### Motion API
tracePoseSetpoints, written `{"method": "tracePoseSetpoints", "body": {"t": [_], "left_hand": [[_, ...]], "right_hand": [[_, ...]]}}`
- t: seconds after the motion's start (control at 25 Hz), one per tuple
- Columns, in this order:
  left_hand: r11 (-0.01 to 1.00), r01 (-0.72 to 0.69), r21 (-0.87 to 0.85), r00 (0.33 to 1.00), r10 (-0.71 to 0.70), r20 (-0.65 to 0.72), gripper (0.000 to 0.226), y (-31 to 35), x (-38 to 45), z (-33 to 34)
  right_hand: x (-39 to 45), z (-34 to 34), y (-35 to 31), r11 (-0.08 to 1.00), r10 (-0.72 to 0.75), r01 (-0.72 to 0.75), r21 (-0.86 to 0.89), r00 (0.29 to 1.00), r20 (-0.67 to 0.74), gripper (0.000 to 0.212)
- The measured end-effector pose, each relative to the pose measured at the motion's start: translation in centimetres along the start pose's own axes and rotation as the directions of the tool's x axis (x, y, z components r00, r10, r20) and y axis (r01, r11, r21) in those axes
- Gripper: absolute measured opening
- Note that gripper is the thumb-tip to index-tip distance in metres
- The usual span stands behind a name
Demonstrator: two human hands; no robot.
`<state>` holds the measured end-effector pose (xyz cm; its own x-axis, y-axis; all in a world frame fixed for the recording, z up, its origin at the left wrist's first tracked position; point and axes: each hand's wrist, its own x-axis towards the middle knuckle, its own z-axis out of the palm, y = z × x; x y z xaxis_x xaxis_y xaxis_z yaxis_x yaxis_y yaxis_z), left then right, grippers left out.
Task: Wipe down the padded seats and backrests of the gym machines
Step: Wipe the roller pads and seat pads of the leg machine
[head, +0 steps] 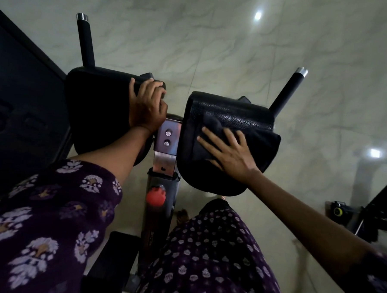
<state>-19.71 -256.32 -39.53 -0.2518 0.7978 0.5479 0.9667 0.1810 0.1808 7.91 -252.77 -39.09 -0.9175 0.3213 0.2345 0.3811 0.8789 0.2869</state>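
Two black padded pads of a gym machine sit side by side below me. My left hand [148, 103] grips the inner edge of the left pad [98, 105], fingers curled over its far corner. On the right pad [234, 112] lies a dark cloth [260, 145], and my right hand [230, 151] presses flat on it with fingers spread. The cloth hangs over the pad's right side. Between the pads runs a metal bracket [167, 142] with two bolts.
A black handle bar [85, 40] rises behind the left pad and another handle bar [287, 90] behind the right. Below the bracket is a post with a red knob [156, 194]. A dark machine panel [17, 105] stands at left; a device with a yellow ring [338, 211] at right. Marble floor lies around.
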Motion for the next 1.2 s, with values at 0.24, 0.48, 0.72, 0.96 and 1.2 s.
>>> {"method": "tracePoseSetpoints", "body": {"t": [0.24,0.48,0.72,0.96,1.2], "left_hand": [[1.000,0.003,0.000,1.000,-0.003,0.002,0.016,-0.1,-0.1,0.0],[1.000,0.005,0.005,1.000,-0.005,0.009,0.015,0.0,-0.1,0.0],[1.000,0.006,-0.001,1.000,-0.006,0.007,0.015,0.2,0.0,0.1],[1.000,-0.002,0.017,1.000,0.002,0.000,0.017,-0.2,-0.1,0.0],[1.000,0.001,0.007,1.000,-0.001,0.002,0.016,-0.1,-0.1,0.2]], "right_hand": [[-2.2,-1.3,1.8,0.988,0.153,-0.153,0.001,0.988,-0.028,0.053],[1.8,0.0,-2.8,0.999,0.022,-0.023,0.036,1.000,0.016,0.056],[-4.7,-0.4,0.3,1.000,0.027,-0.027,-0.008,1.000,-0.009,0.052],[1.8,-0.5,-3.3,0.987,0.135,-0.131,0.093,0.990,-0.041,0.051],[-6.3,1.8,-4.3,0.950,-0.309,0.308,0.058,0.951,0.019,0.064]]}}
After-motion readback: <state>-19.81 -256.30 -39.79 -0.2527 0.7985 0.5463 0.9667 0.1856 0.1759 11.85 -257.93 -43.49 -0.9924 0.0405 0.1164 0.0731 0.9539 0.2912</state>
